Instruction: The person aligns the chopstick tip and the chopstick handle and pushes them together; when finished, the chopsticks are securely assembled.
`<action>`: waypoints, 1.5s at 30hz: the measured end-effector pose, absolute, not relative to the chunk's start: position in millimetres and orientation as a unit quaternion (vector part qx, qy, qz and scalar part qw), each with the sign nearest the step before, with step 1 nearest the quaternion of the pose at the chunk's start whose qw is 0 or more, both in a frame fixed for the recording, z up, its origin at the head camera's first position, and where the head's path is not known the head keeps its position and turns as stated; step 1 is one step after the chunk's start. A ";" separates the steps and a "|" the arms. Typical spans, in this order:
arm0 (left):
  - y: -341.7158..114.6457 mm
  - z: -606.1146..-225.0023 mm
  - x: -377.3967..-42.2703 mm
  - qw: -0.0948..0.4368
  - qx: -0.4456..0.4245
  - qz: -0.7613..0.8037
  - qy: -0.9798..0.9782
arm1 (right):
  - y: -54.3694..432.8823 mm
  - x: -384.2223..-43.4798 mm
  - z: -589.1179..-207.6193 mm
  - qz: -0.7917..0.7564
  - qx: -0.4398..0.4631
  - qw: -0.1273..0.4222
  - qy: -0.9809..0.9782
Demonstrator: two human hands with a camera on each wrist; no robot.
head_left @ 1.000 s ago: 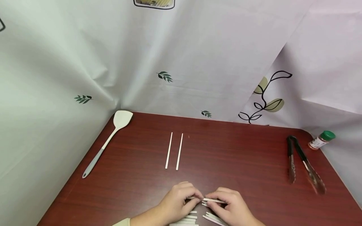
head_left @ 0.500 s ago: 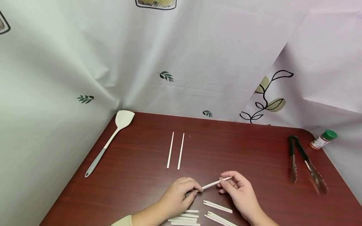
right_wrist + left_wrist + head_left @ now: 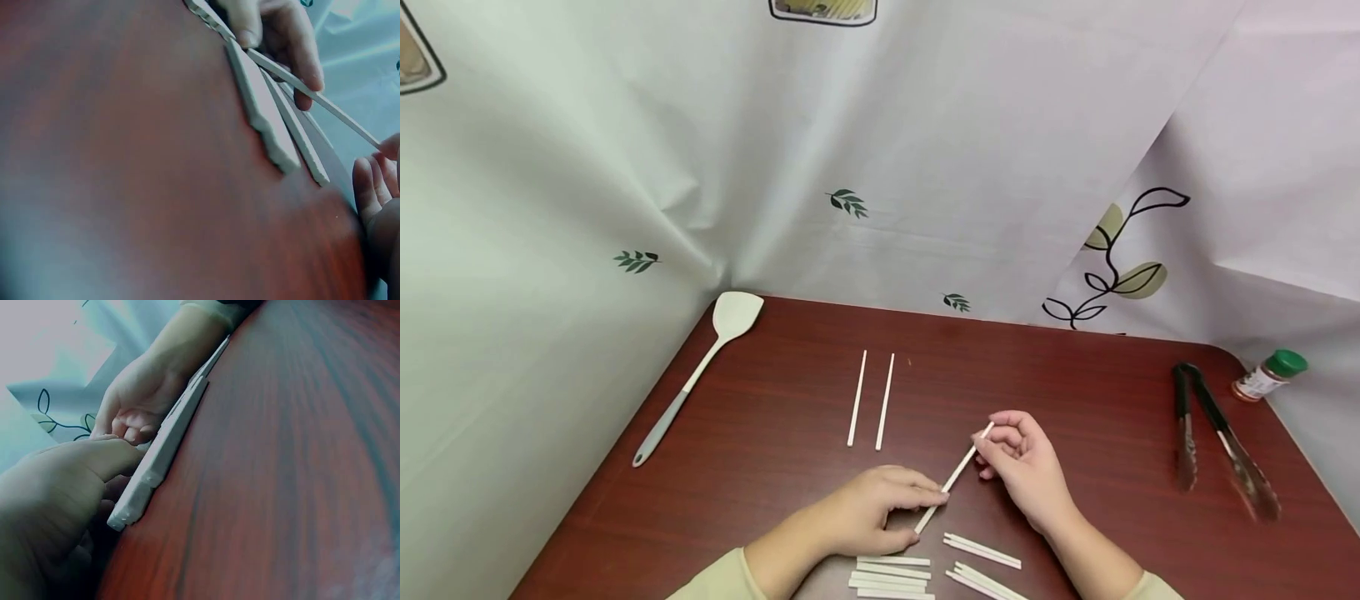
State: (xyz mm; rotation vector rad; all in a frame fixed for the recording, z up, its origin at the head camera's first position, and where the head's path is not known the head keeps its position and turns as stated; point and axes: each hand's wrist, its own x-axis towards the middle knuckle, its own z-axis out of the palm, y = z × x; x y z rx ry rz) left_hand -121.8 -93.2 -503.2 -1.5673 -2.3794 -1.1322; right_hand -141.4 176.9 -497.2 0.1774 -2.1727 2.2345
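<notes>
A thin white stick (image 3: pixel 962 467) slants across the front of the table. My right hand (image 3: pixel 1024 473) pinches its upper end between thumb and fingertips. Fairly straight fingers of my left hand (image 3: pixel 878 510) touch it lower down, with the thumb near its lower end. In the right wrist view the stick (image 3: pixel 347 117) spans both hands. Several matching sticks (image 3: pixel 891 575) lie side by side below my left hand. To their right rest two small bunches, a nearer bunch (image 3: pixel 987 582) and a farther bunch (image 3: pixel 982 550). Two more sticks (image 3: pixel 857 400) stand apart, roughly parallel, farther up the table.
A white turner with a grey handle (image 3: pixel 661 428) lies along the left edge of the dark red table (image 3: pixel 1037 367). Black-handled tongs (image 3: pixel 1183 417) lie spread at the right, beside a green-capped seasoning jar (image 3: pixel 1262 382). Patterned white sheeting (image 3: pixel 992 167) hangs behind.
My right hand has moved up and away from the bunches with the stick's end, tilting it more steeply. My left fingers have loosened and straightened along it.
</notes>
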 end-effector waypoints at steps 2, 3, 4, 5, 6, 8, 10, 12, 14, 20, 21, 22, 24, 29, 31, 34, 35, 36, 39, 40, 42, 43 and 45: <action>-93.7 -503.2 -122.9 0.029 -0.515 -0.361 -0.777 | 176.2 -148.6 -497.3 0.705 0.058 0.004 -0.707; -93.5 -503.4 -122.8 0.029 -0.515 -0.357 -0.779 | 176.0 -151.7 -497.2 0.699 0.060 -0.001 -0.712; -93.3 -504.0 -123.1 0.039 -0.519 -0.348 -0.780 | 176.1 -154.4 -496.8 0.693 0.065 -0.007 -0.718; -93.0 -503.9 -123.1 0.051 -0.522 -0.340 -0.780 | 176.3 -156.9 -496.3 0.685 0.071 -0.015 -0.725; -92.6 -504.4 -123.6 0.070 -0.526 -0.328 -0.782 | 176.5 -159.1 -495.6 0.675 0.078 -0.022 -0.733; -92.1 -504.9 -124.8 0.114 -0.532 -0.298 -0.784 | 176.4 -162.8 -494.7 0.634 0.097 -0.022 -0.767; -91.9 -505.0 -126.6 0.158 -0.534 -0.267 -0.787 | 174.9 -164.8 -493.2 0.558 0.118 0.007 -0.821; -91.4 -505.3 -127.5 0.178 -0.526 -0.252 -0.792 | 171.3 -165.8 -492.0 0.467 0.137 0.043 -0.873; -90.7 -505.8 -127.7 0.189 -0.517 -0.247 -0.797 | 167.0 -165.8 -491.6 0.380 0.149 0.079 -0.909; -87.5 -508.4 -127.3 0.198 -0.479 -0.234 -0.822 | 161.5 -164.6 -494.3 0.288 0.166 0.075 -0.940; -87.2 -508.2 -127.5 0.193 -0.473 -0.233 -0.828 | 161.1 -164.7 -494.2 0.281 0.164 0.075 -0.943; -86.9 -507.7 -127.8 0.187 -0.467 -0.232 -0.833 | 160.4 -165.3 -494.2 0.274 0.161 0.073 -0.945; -86.9 -506.8 -128.9 0.174 -0.456 -0.229 -0.842 | 157.9 -167.4 -493.7 0.267 0.157 0.069 -0.949; -86.5 -506.2 -135.2 0.168 -0.430 -0.212 -0.861 | 150.1 -176.3 -492.8 0.263 0.149 0.057 -0.951; -85.7 -506.5 -139.0 0.175 -0.420 -0.207 -0.866 | 147.4 -180.4 -492.7 0.268 0.145 0.060 -0.951; -85.0 -507.2 -145.2 0.190 -0.406 -0.206 -0.870 | 142.8 -186.9 -494.3 0.280 0.141 0.073 -0.947; -85.1 -507.4 -147.3 0.193 -0.401 -0.207 -0.871 | 140.9 -188.9 -494.6 0.282 0.142 0.079 -0.945; -85.4 -507.7 -149.2 0.195 -0.397 -0.208 -0.872 | 138.9 -191.1 -495.5 0.283 0.142 0.084 -0.945; -86.6 -508.4 -154.3 0.200 -0.381 -0.207 -0.879 | 132.8 -196.9 -498.1 0.280 0.144 0.101 -0.944; -87.1 -508.3 -155.7 0.202 -0.375 -0.205 -0.881 | 130.9 -198.5 -498.3 0.278 0.146 0.104 -0.944; -87.9 -508.1 -158.1 0.204 -0.364 -0.202 -0.886 | 127.4 -201.8 -500.0 0.272 0.152 0.112 -0.944; -88.3 -507.9 -158.9 0.206 -0.359 -0.200 -0.888 | 125.9 -203.3 -500.5 0.269 0.156 0.115 -0.943; -88.8 -507.5 -160.0 0.210 -0.349 -0.198 -0.891 | 123.6 -205.6 -501.2 0.261 0.167 0.118 -0.943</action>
